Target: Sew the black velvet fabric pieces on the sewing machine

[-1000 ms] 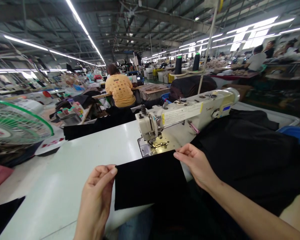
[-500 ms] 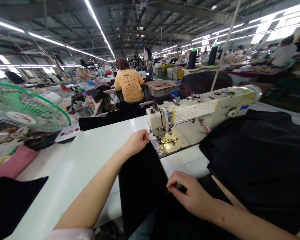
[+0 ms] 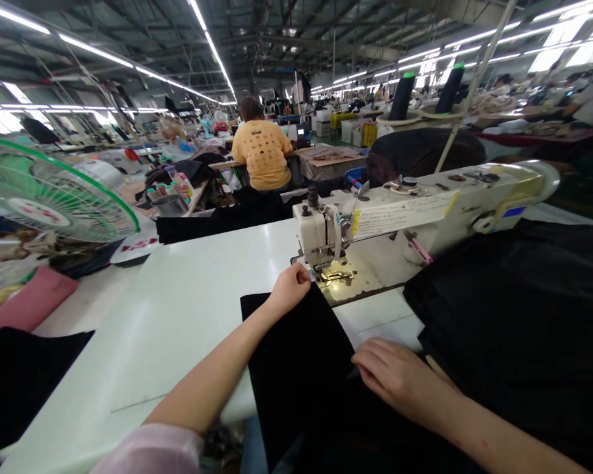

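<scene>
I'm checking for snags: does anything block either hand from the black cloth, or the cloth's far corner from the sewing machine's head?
Nothing visible does. The left hand holds the far corner of the black cloth close beside the sewing machine's head; the right hand meets the cloth's right edge.

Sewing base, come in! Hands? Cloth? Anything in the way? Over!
Left hand pinching black cloth beside sewing machine. Right hand at cloth's edge. Cloth drapes off table. Maybe in the way: left hand, near presser foot.
</scene>
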Action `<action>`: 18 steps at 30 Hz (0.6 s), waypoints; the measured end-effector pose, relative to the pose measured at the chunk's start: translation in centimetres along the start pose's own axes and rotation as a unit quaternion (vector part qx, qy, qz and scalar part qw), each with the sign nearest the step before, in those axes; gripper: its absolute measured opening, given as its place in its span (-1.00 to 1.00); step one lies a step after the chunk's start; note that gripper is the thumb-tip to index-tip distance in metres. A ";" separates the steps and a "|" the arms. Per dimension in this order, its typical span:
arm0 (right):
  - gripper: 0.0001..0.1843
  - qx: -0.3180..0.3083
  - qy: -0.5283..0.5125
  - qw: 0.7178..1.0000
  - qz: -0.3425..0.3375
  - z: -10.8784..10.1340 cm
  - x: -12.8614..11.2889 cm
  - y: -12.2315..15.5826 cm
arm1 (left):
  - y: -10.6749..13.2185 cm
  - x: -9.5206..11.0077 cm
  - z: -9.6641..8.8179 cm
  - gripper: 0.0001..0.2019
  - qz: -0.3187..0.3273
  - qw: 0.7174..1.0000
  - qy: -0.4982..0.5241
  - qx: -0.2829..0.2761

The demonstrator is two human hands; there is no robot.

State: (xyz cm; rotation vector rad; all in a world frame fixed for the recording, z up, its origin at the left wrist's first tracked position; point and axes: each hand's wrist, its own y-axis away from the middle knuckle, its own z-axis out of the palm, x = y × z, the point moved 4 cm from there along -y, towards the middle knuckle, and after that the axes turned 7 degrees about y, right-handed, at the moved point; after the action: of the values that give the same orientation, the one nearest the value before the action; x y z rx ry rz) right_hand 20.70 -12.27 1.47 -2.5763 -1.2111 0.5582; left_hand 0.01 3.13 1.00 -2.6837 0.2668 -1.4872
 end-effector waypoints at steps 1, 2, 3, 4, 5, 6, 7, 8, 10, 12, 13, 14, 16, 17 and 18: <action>-0.77 0.009 0.019 1.000 -0.005 0.2 0.0 -0.1 | -0.4 -0.1 0.2 -0.82 -0.003 1.000 -0.002 0.003; -0.78 0.024 0.032 0.999 -0.008 0.4 -0.1 -0.2 | -0.8 -0.2 0.4 -0.81 -0.007 1.000 -0.002 0.004; -0.78 0.042 0.037 0.998 -0.011 0.7 -0.2 -0.3 | -1.2 -0.4 0.6 -0.81 -0.010 1.000 -0.002 0.002; -0.79 0.060 0.036 0.998 -0.011 0.9 -0.3 -0.4 | -1.6 -0.6 0.8 -0.80 -0.013 1.000 -0.001 -0.002; -0.79 0.074 0.028 0.997 -0.009 1.2 -0.4 -0.4 | -2.1 -0.8 1.1 -0.80 -0.016 1.000 0.001 -0.007; -0.79 0.083 0.017 0.996 -0.005 1.5 -0.4 -0.5 | -2.4 -0.9 1.3 -0.79 -0.019 1.000 0.004 -0.011; -0.79 0.086 0.007 0.996 0.000 1.8 -0.5 -0.5 | -2.7 -1.1 1.4 -0.79 -0.021 1.000 0.006 -0.013; -0.79 0.088 -0.001 0.996 0.004 1.9 -0.5 -0.5 | -3.0 -1.2 1.5 -0.79 -0.024 1.000 0.007 -0.013; -0.79 0.090 -0.009 0.996 0.011 2.0 -0.5 -0.5 | -3.2 -1.2 1.5 -0.80 -0.027 1.000 0.010 -0.007; -0.80 0.093 -0.009 0.996 0.012 1.9 -0.5 -0.5 | -3.1 -1.2 1.3 -0.81 -0.031 0.999 0.011 0.002; -0.81 0.094 -0.008 0.995 0.012 1.9 -0.5 -0.5 | -3.0 -1.1 1.2 -0.81 -0.032 0.999 0.012 0.005; -0.81 0.094 -0.007 0.996 0.011 1.9 -0.4 -0.5 | -3.0 -1.1 1.1 -0.81 -0.032 0.999 0.014 0.007; -0.81 0.089 -0.007 0.996 0.011 2.0 -0.4 -0.6 | -2.9 -1.0 1.0 -0.80 -0.033 0.999 0.017 0.007; -0.80 0.087 -0.007 0.996 0.010 2.0 -0.4 -0.6 | -2.9 -1.0 1.0 -0.80 -0.034 0.999 0.017 0.006; -0.80 0.085 -0.008 0.996 0.010 2.1 -0.4 -0.6 | -3.0 -1.0 1.1 -0.79 -0.035 0.999 0.019 0.007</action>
State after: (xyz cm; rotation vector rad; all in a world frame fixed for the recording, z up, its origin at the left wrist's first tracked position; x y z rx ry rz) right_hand 19.16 -12.12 -0.11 -2.4482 -1.0940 0.6561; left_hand 0.72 6.19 -0.03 -2.6840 0.1646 -1.5531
